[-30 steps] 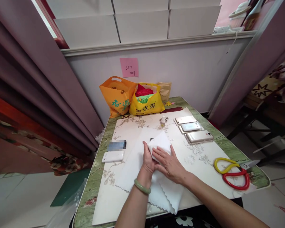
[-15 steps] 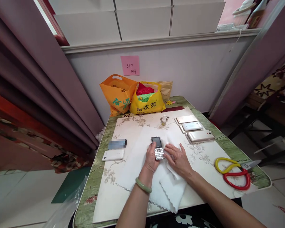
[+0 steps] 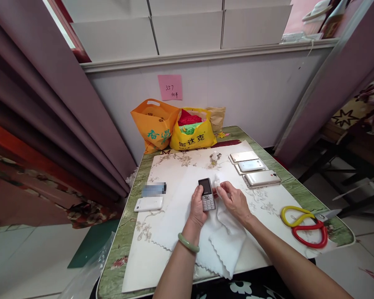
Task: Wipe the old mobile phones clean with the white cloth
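A keypad mobile phone (image 3: 208, 195) with a dark screen and silver keys is tilted up in my left hand (image 3: 198, 205), whose thumb lies along its left edge. My right hand (image 3: 233, 201), just right of the phone, pinches a bunched part of a white cloth (image 3: 226, 245). The cloth has a zigzag edge and spreads below the phone towards the table's front. Its bunched end stands up beside the phone's upper right side. My right fingertips are close to the phone's edge; whether they touch it I cannot tell.
Several phones (image 3: 262, 178) lie at the right, a white phone (image 3: 149, 203) and a blurred-out item (image 3: 154, 189) at the left. Red-and-yellow scissors (image 3: 308, 226) rest near the right corner. A small clear bottle (image 3: 215, 156), an orange bag (image 3: 156, 124) and a yellow bag (image 3: 193, 133) stand farther back.
My right hand has gone from lying spread over the cloth by the keypad to pinching the cloth, lifting its bunched end slightly. The phone stays in my left hand, nearly unmoved.
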The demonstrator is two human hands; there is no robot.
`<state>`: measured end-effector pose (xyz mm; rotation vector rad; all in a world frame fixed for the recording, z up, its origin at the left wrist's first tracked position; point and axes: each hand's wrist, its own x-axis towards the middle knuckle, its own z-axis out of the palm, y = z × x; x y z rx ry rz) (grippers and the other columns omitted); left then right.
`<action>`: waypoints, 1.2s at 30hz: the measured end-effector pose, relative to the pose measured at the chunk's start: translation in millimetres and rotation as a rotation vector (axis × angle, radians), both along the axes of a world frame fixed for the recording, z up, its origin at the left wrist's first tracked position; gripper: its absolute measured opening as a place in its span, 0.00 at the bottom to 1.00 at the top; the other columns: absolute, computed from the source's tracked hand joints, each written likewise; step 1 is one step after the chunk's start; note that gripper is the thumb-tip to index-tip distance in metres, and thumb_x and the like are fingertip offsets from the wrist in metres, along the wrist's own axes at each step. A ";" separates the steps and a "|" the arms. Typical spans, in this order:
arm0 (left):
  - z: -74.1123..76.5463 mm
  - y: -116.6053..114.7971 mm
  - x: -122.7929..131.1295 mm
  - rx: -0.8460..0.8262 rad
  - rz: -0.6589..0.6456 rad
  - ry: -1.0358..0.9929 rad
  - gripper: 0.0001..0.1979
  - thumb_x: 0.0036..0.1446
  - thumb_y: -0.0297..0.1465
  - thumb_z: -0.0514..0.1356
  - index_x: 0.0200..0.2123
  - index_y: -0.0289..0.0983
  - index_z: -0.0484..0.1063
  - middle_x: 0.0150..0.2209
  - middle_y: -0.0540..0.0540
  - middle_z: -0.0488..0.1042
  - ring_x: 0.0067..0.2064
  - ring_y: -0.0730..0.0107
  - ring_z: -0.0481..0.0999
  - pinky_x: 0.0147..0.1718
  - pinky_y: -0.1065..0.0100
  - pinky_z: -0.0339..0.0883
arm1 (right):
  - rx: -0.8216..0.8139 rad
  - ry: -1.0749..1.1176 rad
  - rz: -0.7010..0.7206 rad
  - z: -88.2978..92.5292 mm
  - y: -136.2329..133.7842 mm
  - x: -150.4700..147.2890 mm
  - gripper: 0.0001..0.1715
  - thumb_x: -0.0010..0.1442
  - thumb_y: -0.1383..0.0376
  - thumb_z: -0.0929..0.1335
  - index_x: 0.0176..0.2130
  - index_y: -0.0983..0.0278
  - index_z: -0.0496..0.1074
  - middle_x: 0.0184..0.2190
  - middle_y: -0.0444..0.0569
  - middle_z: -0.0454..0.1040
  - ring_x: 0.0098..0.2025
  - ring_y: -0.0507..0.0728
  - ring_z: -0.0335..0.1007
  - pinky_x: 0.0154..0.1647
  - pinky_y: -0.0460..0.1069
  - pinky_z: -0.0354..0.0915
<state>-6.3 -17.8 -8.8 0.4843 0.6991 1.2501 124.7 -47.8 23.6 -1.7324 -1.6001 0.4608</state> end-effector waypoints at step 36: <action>10.2 -14.3 13.7 0.253 0.069 0.575 0.12 0.54 0.41 0.63 0.27 0.39 0.72 0.27 0.50 0.70 0.31 0.68 0.65 0.34 0.69 0.59 | 0.023 0.378 0.047 -42.9 25.6 -1.6 0.30 0.63 0.43 0.55 0.28 0.62 0.66 0.24 0.47 0.71 0.28 0.56 0.64 0.31 0.49 0.61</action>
